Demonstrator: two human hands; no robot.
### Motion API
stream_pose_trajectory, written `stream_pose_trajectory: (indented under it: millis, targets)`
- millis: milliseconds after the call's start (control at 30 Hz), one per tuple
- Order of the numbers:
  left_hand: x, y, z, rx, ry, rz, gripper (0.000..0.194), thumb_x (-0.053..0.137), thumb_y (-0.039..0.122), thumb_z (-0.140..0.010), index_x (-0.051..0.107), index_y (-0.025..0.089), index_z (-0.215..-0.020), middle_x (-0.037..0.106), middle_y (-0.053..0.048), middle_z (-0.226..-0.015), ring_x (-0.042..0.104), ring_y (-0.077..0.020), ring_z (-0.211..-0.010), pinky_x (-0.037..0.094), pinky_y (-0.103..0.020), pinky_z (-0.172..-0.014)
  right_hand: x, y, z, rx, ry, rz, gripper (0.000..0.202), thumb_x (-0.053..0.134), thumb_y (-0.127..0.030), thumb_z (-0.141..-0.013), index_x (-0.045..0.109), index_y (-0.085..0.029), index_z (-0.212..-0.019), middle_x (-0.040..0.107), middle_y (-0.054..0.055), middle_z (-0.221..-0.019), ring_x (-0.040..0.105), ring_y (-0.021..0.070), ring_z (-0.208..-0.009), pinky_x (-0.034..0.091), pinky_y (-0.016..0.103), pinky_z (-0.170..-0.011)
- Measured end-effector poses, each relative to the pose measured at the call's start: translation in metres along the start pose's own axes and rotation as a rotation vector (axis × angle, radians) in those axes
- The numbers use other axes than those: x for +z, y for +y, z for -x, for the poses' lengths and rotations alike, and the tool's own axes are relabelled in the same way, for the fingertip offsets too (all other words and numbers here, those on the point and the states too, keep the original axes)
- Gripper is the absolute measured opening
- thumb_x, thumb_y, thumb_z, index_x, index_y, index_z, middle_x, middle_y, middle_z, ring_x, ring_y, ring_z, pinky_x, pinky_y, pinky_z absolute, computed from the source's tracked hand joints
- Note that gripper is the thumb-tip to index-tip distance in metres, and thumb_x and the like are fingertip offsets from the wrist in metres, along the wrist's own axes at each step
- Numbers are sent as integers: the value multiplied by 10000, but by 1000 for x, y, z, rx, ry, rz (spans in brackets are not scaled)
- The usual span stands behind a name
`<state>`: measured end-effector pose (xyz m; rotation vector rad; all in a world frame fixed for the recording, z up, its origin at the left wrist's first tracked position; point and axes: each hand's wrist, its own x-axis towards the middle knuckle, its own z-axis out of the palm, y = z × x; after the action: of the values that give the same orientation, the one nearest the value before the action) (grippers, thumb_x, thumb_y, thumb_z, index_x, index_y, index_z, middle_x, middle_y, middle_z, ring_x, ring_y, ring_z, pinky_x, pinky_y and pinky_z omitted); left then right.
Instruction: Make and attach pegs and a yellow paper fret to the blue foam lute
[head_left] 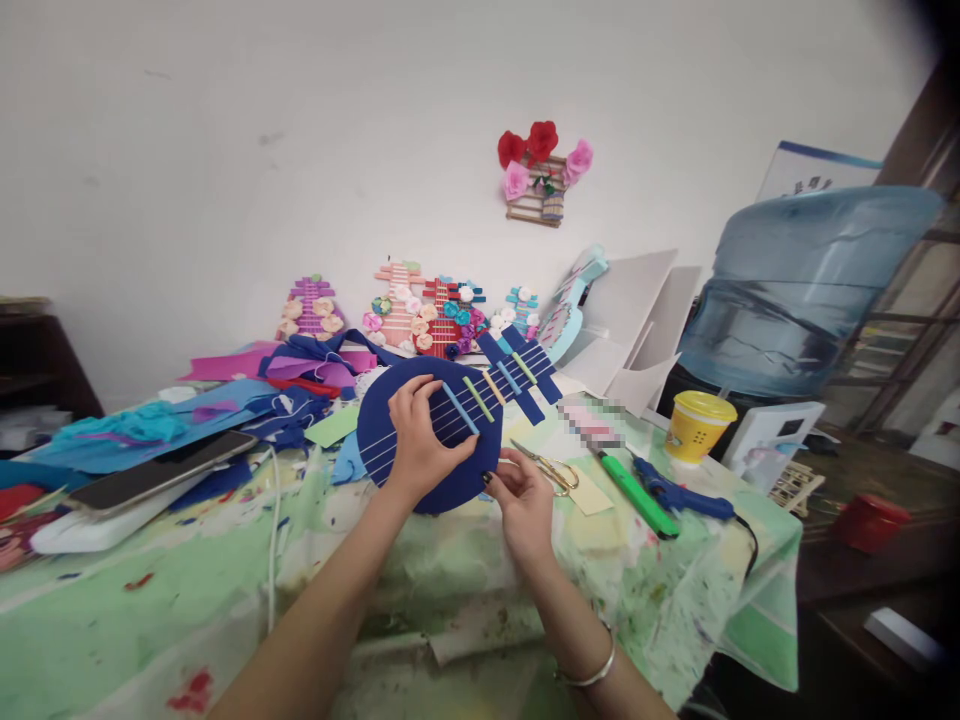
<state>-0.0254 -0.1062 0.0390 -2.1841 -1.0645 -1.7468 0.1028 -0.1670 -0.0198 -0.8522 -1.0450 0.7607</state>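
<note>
A dark blue craft instrument (480,480) with a round body, pale strings and coloured cross strips is tilted up to the right above the table. My left hand (421,435) lies over its body, fingertips at the upper end of the light blue strip (459,408) and thumb at the lower end. The thumb and fingers of my right hand (521,495) are closed at the body's lower right edge, holding it. Gold-handled scissors (555,472) lie just beyond my right hand.
On the right are a green cutter (637,495), a blue glue gun (686,490), a yellow tub (699,425) and a large water bottle (802,280). A phone (161,472) and felt scraps (225,400) lie left. Finished flower-decorated instruments (401,305) stand behind.
</note>
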Motion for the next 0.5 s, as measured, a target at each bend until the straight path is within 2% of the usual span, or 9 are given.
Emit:
stream_pose_trajectory:
  millis: [500]
  targets:
    - [-2, -2, -2, -10, -62, 0, 649, 703, 323, -568, 414, 203, -1137, 400, -111, -1204, 371, -292, -1139, 278, -452, -982, 2, -7, 1, 20, -66, -39, 249, 615, -246, -708, 615, -173, -946, 686, 25, -794, 645, 204, -719, 517, 339, -712]
